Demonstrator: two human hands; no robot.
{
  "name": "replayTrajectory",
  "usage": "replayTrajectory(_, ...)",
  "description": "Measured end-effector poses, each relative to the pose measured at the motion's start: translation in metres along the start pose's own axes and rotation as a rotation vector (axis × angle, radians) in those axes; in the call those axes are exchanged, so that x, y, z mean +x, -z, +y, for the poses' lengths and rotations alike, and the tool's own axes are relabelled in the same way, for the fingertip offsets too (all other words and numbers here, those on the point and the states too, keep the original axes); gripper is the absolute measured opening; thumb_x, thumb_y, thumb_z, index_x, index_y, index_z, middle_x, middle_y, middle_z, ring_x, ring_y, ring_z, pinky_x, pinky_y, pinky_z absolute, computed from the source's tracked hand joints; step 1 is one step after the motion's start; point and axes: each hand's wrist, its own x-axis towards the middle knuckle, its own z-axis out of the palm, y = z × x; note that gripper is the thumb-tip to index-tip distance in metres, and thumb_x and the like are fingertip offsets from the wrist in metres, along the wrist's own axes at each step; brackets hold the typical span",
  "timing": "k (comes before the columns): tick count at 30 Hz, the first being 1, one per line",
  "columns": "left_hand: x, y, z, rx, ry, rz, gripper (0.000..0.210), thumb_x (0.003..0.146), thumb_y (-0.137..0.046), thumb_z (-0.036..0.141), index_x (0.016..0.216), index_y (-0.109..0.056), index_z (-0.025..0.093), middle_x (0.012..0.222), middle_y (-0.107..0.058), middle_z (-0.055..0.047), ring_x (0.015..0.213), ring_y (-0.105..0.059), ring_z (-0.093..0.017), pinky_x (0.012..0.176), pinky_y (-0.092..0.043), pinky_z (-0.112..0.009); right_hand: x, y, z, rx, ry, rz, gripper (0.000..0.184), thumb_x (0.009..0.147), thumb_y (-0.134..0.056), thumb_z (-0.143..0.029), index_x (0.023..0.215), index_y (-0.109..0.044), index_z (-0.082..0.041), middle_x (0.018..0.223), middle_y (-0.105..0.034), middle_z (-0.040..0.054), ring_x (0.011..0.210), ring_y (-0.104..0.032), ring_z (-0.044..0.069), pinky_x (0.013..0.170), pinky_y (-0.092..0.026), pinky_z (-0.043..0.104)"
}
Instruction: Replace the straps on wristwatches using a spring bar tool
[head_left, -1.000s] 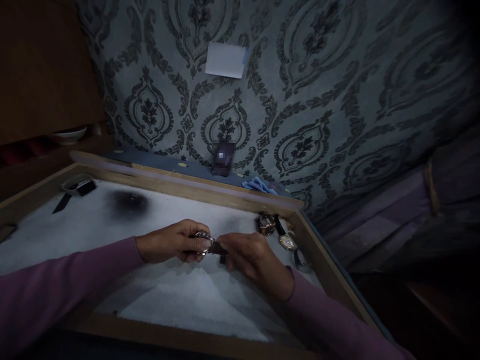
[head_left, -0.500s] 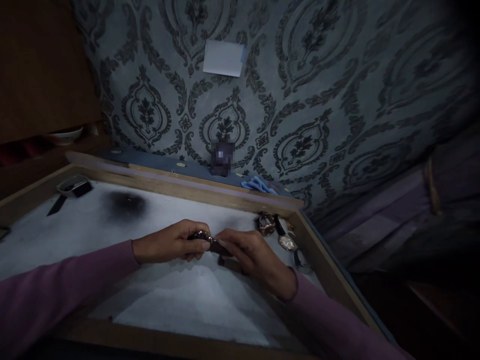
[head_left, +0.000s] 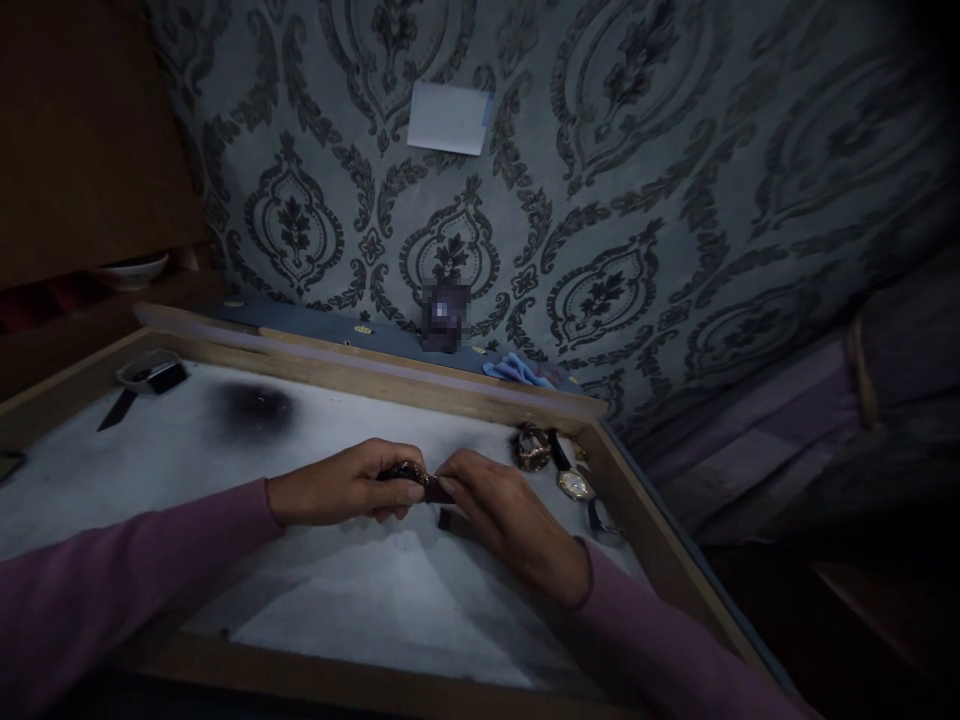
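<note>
Well, both hands are busy with one wristwatch (head_left: 405,472), held near the middle of a shallow wooden tray (head_left: 360,379) with a white bottom. The left hand (head_left: 352,485) is closed round the watch's case, its thumb along the near side and its fingers curled behind. The right hand (head_left: 517,515) pinches the dark strap (head_left: 436,490) between thumb and fingers just beside the case, and the two hands nearly meet. Under the right hand pokes a short dark end; from where I stand I can't tell whether it belongs to the same strap. Purple sleeves (head_left: 187,540) reach down to both wrists.

Over in the tray's far right corner, more watches lie close together: a brownish-gold one (head_left: 532,448) by the back wall, a gold-faced one (head_left: 574,485) with a black strap, and a third piece (head_left: 604,520) by the side wall, too dim to make out well. At the far left sits a round see-through container (head_left: 139,375) with something black at its edge, and a black strip (head_left: 118,410) beside it. A dark smudge (head_left: 251,410) marks the white bottom nearby. Behind the tray, a crumpled blue cloth (head_left: 517,369) rests against the patterned wall (head_left: 525,230), where a pale sheet of paper (head_left: 450,117) shows higher up.
</note>
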Motion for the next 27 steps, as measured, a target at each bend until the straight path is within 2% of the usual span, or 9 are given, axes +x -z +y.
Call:
replayTrajectory(4, 0.0, 0.0, 0.0, -0.003, 0.001, 0.002, 0.033, 0.088, -0.054, 0.048, 0.08, -0.051, 0.016, 0.065, -0.049, 0.004, 0.054, -0.042, -0.008, 0.051, -0.033, -0.021, 0.003, 0.002, 0.001, 0.015, 0.007, 0.085, 0.029, 0.1, -0.039, -0.027, 0.077, -0.055, -0.018, 0.075, -0.055, 0.0041, 0.069, -0.054, 0.015, 0.064, -0.043, 0.025)
replayTrajectory(8, 0.0, 0.001, -0.001, 0.005, 0.002, 0.001, 0.032, 0.088, -0.054, 0.047, 0.079, -0.051, 0.016, 0.064, -0.049, 0.004, 0.054, -0.043, -0.008, 0.051, -0.033, -0.021, 0.004, 0.005, 0.002, 0.052, -0.09, 0.183, 0.03, 0.1, -0.04, -0.032, 0.078, -0.057, -0.018, 0.067, -0.054, 0.0007, 0.062, -0.052, 0.013, 0.059, -0.041, 0.023)
replayTrajectory(11, 0.0, 0.001, -0.001, 0.001, 0.017, 0.012, 0.031, 0.088, -0.054, 0.047, 0.08, -0.051, 0.016, 0.065, -0.05, 0.004, 0.054, -0.043, -0.008, 0.05, -0.033, -0.02, 0.002, 0.005, -0.001, 0.034, -0.117, 0.194, 0.031, 0.1, -0.039, -0.034, 0.08, -0.057, -0.019, 0.066, -0.057, 0.0004, 0.059, -0.053, 0.012, 0.056, -0.04, 0.022)
replayTrajectory(16, -0.001, 0.002, 0.001, -0.007, 0.032, 0.032, 0.035, 0.087, -0.054, 0.05, 0.079, -0.051, 0.016, 0.061, -0.048, 0.005, 0.052, -0.041, -0.008, 0.048, -0.031, -0.021, -0.002, 0.004, -0.008, -0.079, -0.1, 0.138, 0.027, 0.101, -0.034, -0.026, 0.089, -0.057, -0.019, 0.071, -0.062, 0.0025, 0.062, -0.059, 0.015, 0.06, -0.04, 0.025)
replayTrajectory(18, -0.001, 0.002, 0.003, -0.017, 0.033, 0.042, 0.036, 0.087, -0.054, 0.052, 0.078, -0.051, 0.016, 0.06, -0.047, 0.005, 0.051, -0.041, -0.008, 0.048, -0.031, -0.021, -0.003, 0.002, -0.008, -0.105, -0.081, 0.127, 0.026, 0.101, -0.034, -0.023, 0.086, -0.055, -0.019, 0.071, -0.061, 0.0026, 0.062, -0.058, 0.016, 0.059, -0.04, 0.025)
replayTrajectory(27, -0.001, 0.002, 0.003, -0.057, 0.015, 0.045, 0.033, 0.087, -0.055, 0.047, 0.078, -0.051, 0.016, 0.062, -0.049, 0.004, 0.051, -0.041, -0.008, 0.049, -0.031, -0.021, 0.001, 0.0, -0.002, -0.079, 0.016, 0.275, 0.024, 0.099, -0.039, -0.02, 0.078, -0.05, -0.02, 0.076, -0.054, 0.0045, 0.07, -0.053, 0.017, 0.064, -0.042, 0.026)
